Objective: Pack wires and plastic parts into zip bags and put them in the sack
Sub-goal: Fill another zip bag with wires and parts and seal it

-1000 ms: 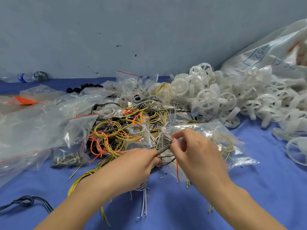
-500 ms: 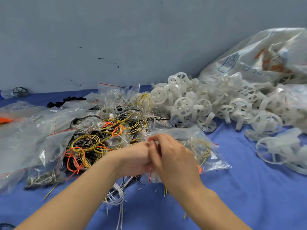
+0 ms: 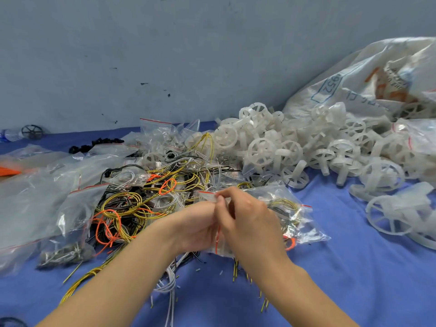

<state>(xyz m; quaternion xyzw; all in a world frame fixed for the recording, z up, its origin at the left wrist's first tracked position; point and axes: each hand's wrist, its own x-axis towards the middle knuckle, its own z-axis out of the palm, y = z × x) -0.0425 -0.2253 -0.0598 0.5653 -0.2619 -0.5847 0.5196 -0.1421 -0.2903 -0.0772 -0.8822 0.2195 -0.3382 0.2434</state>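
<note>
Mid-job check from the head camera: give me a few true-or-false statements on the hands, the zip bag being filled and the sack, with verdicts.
1. The right hand pinches the mouth of the zip bag. True.
2. The left hand is far from the bag. False: it meets the right hand at the bag's mouth.
3. The zip bag is empty. False: yellow wires show inside it.
4. The sack lies at the far right, behind the white plastic wheels. True.
5. The zip bag is already in the sack. False: it lies on the blue cloth.
</note>
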